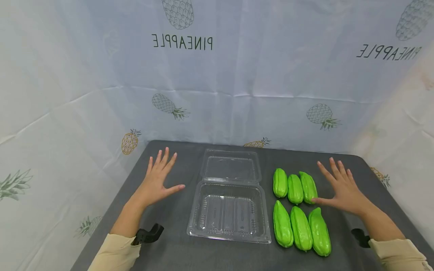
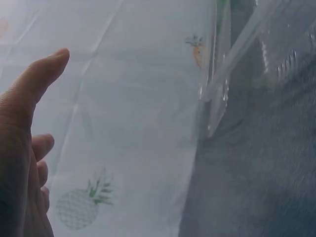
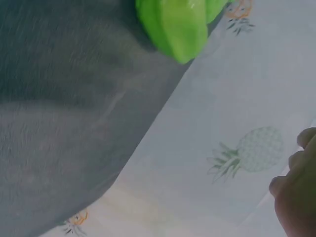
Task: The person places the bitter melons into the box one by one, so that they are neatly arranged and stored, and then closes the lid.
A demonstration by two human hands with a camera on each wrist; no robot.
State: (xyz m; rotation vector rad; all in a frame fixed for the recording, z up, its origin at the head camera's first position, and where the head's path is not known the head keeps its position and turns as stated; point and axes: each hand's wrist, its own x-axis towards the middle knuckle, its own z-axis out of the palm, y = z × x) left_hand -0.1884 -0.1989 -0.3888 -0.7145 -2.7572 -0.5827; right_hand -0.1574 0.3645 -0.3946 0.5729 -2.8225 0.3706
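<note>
In the head view my left hand is held with fingers spread, left of a clear plastic clamshell container whose lid lies folded back behind it. My right hand also has its fingers spread, and holds nothing. Its thumb overlaps the edge of a bright green fruit or vegetable; whether they touch I cannot tell. Several such ridged green pieces lie in two rows between container and right hand, one in front being a slender piece with pointed end. The right wrist view catches a green piece at its top.
A dark grey table bears everything. Behind and beside it hangs a white cloth printed with pineapples. Black wrist straps with cameras sit on the forearms above beige sleeves.
</note>
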